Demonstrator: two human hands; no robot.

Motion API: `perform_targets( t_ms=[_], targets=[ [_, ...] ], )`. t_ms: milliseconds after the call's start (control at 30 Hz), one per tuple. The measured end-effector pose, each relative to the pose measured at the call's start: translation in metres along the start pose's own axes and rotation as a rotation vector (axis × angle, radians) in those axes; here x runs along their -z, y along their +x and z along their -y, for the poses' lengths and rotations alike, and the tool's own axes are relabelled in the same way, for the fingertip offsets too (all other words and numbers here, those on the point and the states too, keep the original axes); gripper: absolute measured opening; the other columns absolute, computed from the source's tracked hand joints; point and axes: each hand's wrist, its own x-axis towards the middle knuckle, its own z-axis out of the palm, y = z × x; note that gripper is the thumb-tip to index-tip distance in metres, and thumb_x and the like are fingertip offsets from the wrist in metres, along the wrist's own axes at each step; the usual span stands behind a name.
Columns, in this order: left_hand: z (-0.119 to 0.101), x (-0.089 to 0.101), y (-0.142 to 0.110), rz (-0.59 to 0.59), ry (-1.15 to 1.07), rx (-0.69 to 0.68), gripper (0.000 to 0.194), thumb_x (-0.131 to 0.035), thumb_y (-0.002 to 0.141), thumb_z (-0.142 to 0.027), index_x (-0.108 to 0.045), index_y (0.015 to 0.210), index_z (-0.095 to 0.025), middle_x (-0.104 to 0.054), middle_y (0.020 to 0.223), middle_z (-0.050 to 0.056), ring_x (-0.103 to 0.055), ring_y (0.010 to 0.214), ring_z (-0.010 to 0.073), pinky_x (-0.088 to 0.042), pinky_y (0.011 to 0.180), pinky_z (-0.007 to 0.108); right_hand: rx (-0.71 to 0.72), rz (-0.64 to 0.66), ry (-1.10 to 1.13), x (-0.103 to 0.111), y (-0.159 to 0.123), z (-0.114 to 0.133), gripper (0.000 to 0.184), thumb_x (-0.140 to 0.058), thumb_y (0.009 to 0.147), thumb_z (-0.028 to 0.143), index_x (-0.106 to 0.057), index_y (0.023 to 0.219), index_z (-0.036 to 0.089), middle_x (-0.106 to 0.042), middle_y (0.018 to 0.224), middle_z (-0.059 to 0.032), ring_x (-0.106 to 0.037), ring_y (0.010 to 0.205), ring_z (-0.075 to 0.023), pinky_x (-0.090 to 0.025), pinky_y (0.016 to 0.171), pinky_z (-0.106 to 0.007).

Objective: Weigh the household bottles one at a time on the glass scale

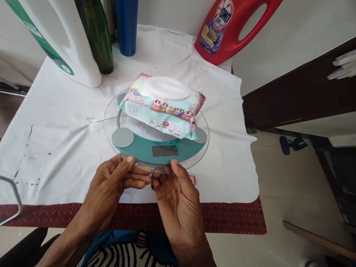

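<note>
A round glass weighing scale [139,151] lies in front of me, with a teal band, grey foot pads and a dark display. On top of it rests a pale blue pack of wet wipes [160,111] with a white lid, set at a slant. My left hand [111,181] grips the scale's near edge, thumb on the glass and fingers below. Close beside it, my right hand [179,196] holds the same edge, palm turned up, its thumb at the rim and its fingertips partly hidden underneath. Something reddish peeks out behind the wipes.
A white cloth [69,148] covers the table over a dark red patterned cover [230,218]. At the back stand a white jug [80,48], a green bottle [98,40], a blue flask [127,27] and a red detergent bottle [222,44]. Slippers [292,144] lie on the floor.
</note>
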Motion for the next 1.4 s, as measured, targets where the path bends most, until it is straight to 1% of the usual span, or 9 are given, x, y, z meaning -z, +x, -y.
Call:
perform_targets(
  t_ms=[167,333,567,633,733,833,1033,1133,1400],
  targets=[
    [-0.001,-0.002,-0.001,-0.004,0.002,-0.004,0.030,-0.087,0.083,-0.041,-0.080,0.084,-0.012,-0.082,0.083,0.009,-0.075,0.065,0.0125,-0.061,0.061,0.013,0.014,0.032,-0.017,0.002,-0.002,0.001,0.032,-0.095,0.064,0.028,-0.073,0.087,0.025,-0.075,0.099,0.0012,-0.067,0.087,-0.0135,-0.057,0.070,-0.023],
    [-0.002,-0.005,-0.002,0.012,0.001,-0.021,0.030,-0.086,0.084,-0.041,-0.080,0.083,-0.012,-0.082,0.084,0.009,-0.075,0.066,0.0128,-0.062,0.062,0.014,0.019,-0.050,-0.061,0.005,-0.004,0.004,0.035,-0.098,0.061,0.034,-0.071,0.079,0.022,-0.071,0.090,0.0027,-0.065,0.083,-0.0126,-0.057,0.070,-0.023],
    [-0.002,-0.005,-0.003,0.000,0.029,-0.006,0.029,-0.083,0.088,-0.040,-0.081,0.087,-0.011,-0.082,0.084,0.011,-0.075,0.067,0.0132,-0.062,0.064,0.014,0.034,-0.026,-0.090,0.005,-0.005,0.004,0.033,-0.096,0.064,0.036,-0.069,0.077,0.023,-0.071,0.088,0.0019,-0.065,0.081,-0.0136,-0.056,0.070,-0.025],
    [-0.002,-0.005,-0.004,-0.010,0.025,-0.006,0.030,-0.084,0.086,-0.040,-0.080,0.084,-0.011,-0.082,0.085,0.011,-0.075,0.066,0.0129,-0.061,0.062,0.014,0.029,-0.005,-0.082,0.004,-0.005,0.004,0.032,-0.095,0.066,0.038,-0.070,0.079,0.023,-0.074,0.093,0.0008,-0.067,0.086,-0.0149,-0.057,0.072,-0.025],
    [-0.003,-0.006,-0.004,-0.033,0.034,-0.009,0.031,-0.086,0.084,-0.042,-0.079,0.084,-0.011,-0.082,0.087,0.011,-0.074,0.064,0.0121,-0.061,0.062,0.013,-0.024,0.072,-0.086,0.002,-0.005,0.006,0.030,-0.094,0.067,0.038,-0.072,0.081,0.024,-0.076,0.102,-0.0015,-0.068,0.095,-0.0178,-0.058,0.075,-0.028],
    [-0.004,-0.007,-0.003,-0.044,0.050,-0.010,0.033,-0.086,0.083,-0.043,-0.079,0.086,-0.011,-0.082,0.087,0.011,-0.074,0.063,0.0117,-0.060,0.062,0.013,-0.046,0.113,-0.079,0.000,-0.006,0.005,0.028,-0.093,0.068,0.038,-0.072,0.080,0.023,-0.076,0.103,-0.0018,-0.068,0.095,-0.0181,-0.059,0.076,-0.028],
    [-0.003,-0.007,-0.003,0.007,0.047,0.004,0.033,-0.083,0.087,-0.042,-0.079,0.087,-0.010,-0.082,0.088,0.013,-0.077,0.069,0.0158,-0.062,0.064,0.015,-0.032,0.023,-0.060,0.001,-0.010,0.002,0.030,-0.095,0.066,0.038,-0.072,0.078,0.023,-0.074,0.097,0.0003,-0.068,0.095,-0.0170,-0.059,0.079,-0.029],
    [-0.003,-0.007,-0.004,0.000,0.048,0.005,0.033,-0.083,0.087,-0.042,-0.078,0.086,-0.009,-0.082,0.088,0.015,-0.078,0.069,0.0164,-0.061,0.064,0.015,-0.036,-0.014,-0.067,0.002,-0.011,0.001,0.028,-0.094,0.067,0.034,-0.071,0.080,0.023,-0.074,0.097,0.0016,-0.068,0.096,-0.0157,-0.058,0.079,-0.027],
    [-0.001,-0.007,-0.003,-0.012,0.053,0.003,0.033,-0.083,0.086,-0.042,-0.079,0.088,-0.010,-0.083,0.090,0.014,-0.079,0.070,0.0174,-0.061,0.063,0.016,-0.034,-0.021,-0.046,0.003,-0.011,-0.001,0.031,-0.095,0.067,0.037,-0.072,0.083,0.024,-0.073,0.102,0.0007,-0.067,0.097,-0.0153,-0.059,0.077,-0.025]
  ],
)
